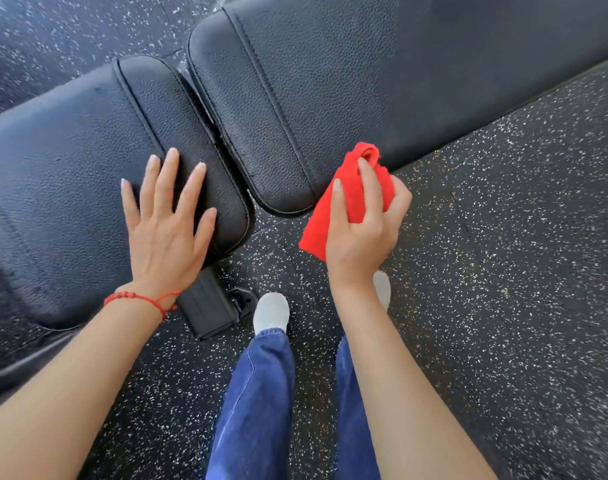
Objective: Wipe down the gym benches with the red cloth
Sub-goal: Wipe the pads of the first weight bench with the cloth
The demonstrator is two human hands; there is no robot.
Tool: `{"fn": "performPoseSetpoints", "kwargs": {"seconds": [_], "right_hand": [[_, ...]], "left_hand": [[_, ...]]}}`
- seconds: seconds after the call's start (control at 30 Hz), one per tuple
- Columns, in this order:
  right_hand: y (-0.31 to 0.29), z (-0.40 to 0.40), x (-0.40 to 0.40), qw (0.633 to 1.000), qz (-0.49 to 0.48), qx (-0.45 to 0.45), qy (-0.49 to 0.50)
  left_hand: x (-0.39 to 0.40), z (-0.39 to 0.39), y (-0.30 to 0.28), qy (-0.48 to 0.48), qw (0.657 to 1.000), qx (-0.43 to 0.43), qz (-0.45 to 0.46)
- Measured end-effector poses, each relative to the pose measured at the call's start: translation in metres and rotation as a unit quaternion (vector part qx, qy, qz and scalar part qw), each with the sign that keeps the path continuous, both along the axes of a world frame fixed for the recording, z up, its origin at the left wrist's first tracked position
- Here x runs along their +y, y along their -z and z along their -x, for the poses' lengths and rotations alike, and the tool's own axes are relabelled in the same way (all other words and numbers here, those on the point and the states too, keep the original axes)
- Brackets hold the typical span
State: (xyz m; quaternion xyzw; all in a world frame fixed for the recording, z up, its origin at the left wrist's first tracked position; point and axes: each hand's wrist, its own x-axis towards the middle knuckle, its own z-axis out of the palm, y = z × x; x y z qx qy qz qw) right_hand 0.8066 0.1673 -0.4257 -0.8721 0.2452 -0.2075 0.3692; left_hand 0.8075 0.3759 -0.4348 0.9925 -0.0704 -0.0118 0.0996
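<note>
I count two black padded bench sections: the left pad and the right pad, set end to end with a narrow gap between. One red cloth. Two hands, the left hand and the right hand. One red bracelet. Two pale shoes, the left shoe and the right shoe. One black bench foot.

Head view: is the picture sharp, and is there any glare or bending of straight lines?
Head view: the hands, the left and the right, and the cloth are fairly sharp; the floor smears towards the right edge; soft sheen, no hard glare, on the bench pads; the wide lens bows their edges.
</note>
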Motion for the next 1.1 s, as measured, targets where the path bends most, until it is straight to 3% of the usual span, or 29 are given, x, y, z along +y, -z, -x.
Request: {"fn": "performPoseSetpoints", "kwargs": {"seconds": [0.27,0.5,0.67,0.8,1.1], "right_hand": [[-0.001,0.018,0.052,0.994,-0.087,-0.003,0.062],[-0.002,0.040,0.101,0.991,-0.123,0.029,-0.036],[-0.014,0.047,0.099,0.976,-0.204,0.074,-0.027],[-0.030,0.059,0.091,0.943,-0.308,0.126,-0.018],[-0.063,0.094,0.037,0.939,-0.316,0.113,0.073]], "left_hand": [[0.017,0.011,0.002,-0.009,1.000,-0.010,0.014],[0.042,0.033,0.001,-0.013,1.000,-0.003,0.010],[0.053,0.050,-0.010,-0.009,0.999,0.038,0.026],[0.047,0.063,-0.026,-0.005,0.998,0.052,0.034],[-0.003,0.070,-0.059,0.096,0.992,0.081,0.028]]}}
